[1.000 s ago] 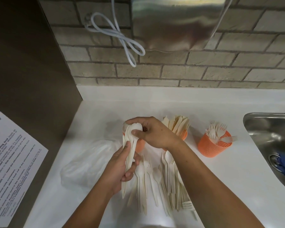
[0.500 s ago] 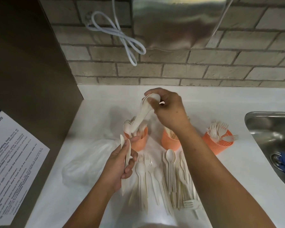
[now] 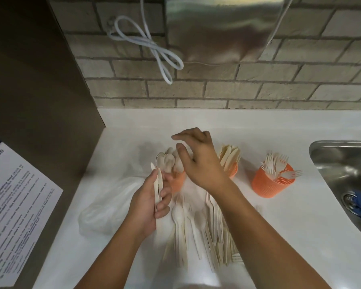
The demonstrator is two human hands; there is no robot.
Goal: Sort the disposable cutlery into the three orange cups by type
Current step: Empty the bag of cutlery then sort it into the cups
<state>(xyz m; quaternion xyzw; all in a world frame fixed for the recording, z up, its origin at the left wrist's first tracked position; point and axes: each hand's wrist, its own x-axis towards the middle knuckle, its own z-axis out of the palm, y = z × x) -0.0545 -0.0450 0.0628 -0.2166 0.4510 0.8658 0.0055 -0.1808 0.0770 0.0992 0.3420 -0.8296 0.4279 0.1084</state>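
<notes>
Dozens of pale spoons, forks and knives lie in a loose pile (image 3: 196, 230) on the white counter (image 3: 117, 155), nearest the person, between the two forearms. Just left of it the left hand (image 3: 152, 201) curls round two flat knives (image 3: 157, 182), tips pointing up and away. Beyond, the right hand (image 3: 198, 161) hangs empty, fingers spread and relaxed, just above the spoons (image 3: 168, 161) standing in the left orange cup (image 3: 178, 182). The knife cup (image 3: 233, 172) stands just behind that wrist; the fork cup (image 3: 271, 184) sits farther right, near the sink (image 3: 321, 147).
</notes>
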